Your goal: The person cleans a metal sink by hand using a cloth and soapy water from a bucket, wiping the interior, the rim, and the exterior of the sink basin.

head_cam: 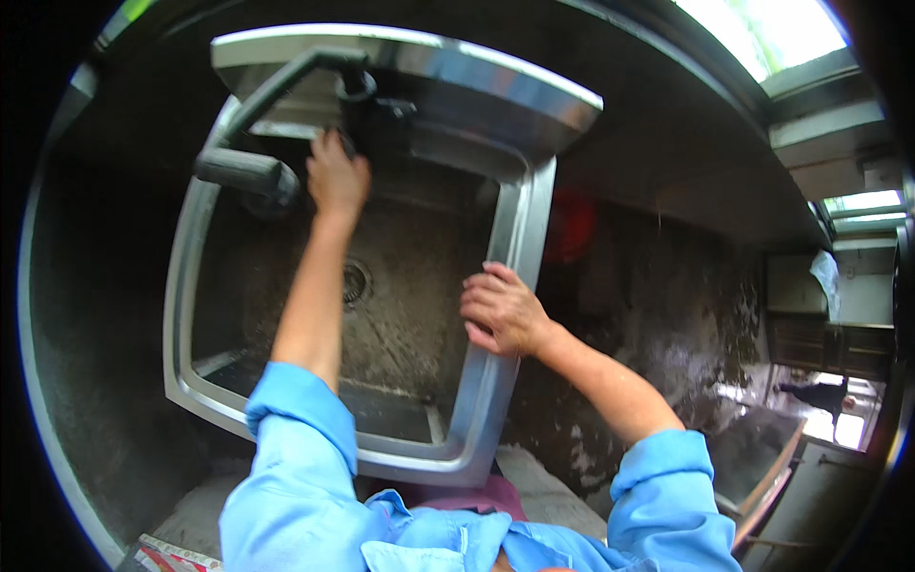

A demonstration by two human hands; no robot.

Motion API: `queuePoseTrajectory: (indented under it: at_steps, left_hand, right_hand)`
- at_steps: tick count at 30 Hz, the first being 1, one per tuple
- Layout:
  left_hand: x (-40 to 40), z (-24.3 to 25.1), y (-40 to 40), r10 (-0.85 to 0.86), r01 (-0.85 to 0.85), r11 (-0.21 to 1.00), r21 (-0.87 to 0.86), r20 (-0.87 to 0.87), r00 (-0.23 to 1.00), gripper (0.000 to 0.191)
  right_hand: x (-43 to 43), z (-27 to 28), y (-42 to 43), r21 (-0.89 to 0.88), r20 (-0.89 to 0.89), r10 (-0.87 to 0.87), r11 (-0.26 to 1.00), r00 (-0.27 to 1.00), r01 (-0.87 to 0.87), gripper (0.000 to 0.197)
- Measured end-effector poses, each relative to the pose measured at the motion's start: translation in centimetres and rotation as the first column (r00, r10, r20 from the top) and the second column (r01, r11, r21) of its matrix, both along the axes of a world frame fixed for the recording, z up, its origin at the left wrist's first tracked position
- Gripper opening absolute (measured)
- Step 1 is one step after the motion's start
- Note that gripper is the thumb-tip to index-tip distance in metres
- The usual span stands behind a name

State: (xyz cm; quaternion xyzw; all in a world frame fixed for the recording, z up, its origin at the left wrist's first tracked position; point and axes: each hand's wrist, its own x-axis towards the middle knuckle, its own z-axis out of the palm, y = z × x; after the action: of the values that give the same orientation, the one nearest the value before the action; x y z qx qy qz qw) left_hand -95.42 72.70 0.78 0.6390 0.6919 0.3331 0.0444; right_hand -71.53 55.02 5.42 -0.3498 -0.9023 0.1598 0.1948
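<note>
A stainless steel sink [516, 214] stands in front of me, with a drain strainer [354, 283] in its stained basin floor. My left hand [337, 175] reaches across the basin to the back inner wall, just below the base of the tap. Something small and dark shows beside its fingers; whether the hand holds it is unclear. The dark tap [275, 93] bends to the left and ends in a thick spout head [239, 170], left of that hand. On the sink's right rim rests my right hand [504, 307], its fingers loosely bent over the inner edge and nothing visible in them.
A raised metal backsplash [465, 75] runs behind the tap. Beyond the sink's right side is a blurred red object [572, 223] low down. Farther right are a worn, wet-looking floor [643, 314], a wood-edged slab [758, 457] and a distant person [822, 397].
</note>
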Motion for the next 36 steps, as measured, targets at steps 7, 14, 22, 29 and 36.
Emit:
queuePoseTrajectory:
  at_steps: [7,14,22,29,36]
  left_hand:
    - [8.0,-3.3,-5.9,-0.152,0.161,0.987,0.000,0.322,0.934,0.058]
    - [7.5,-2.4,-5.4,-0.243,0.339,0.934,-0.109,0.503,0.829,0.051]
    - [5.4,-1.0,-9.4,-0.230,0.436,0.890,-0.134,0.693,0.683,0.035]
    - [2.2,-0.5,-14.5,0.002,0.157,0.970,-0.186,0.652,0.758,0.039]
    - [8.5,-0.4,-19.7,0.264,-0.147,0.946,-0.290,0.422,0.867,0.055]
  right_hand:
    - [-0.3,0.4,-0.8,-0.024,0.091,-0.037,0.999,0.995,0.040,0.013]
    - [0.9,0.1,0.0,0.041,-0.060,-0.004,0.999,0.998,0.006,0.015]
    - [2.4,-2.1,-0.6,0.166,-0.178,0.015,0.986,0.984,0.015,0.017]
    - [-1.1,-3.0,0.0,0.066,-0.528,0.066,0.997,0.846,-0.037,0.018]
    - [16.6,0.9,-7.3,-0.448,-0.629,-0.346,0.893,0.696,0.039,0.019]
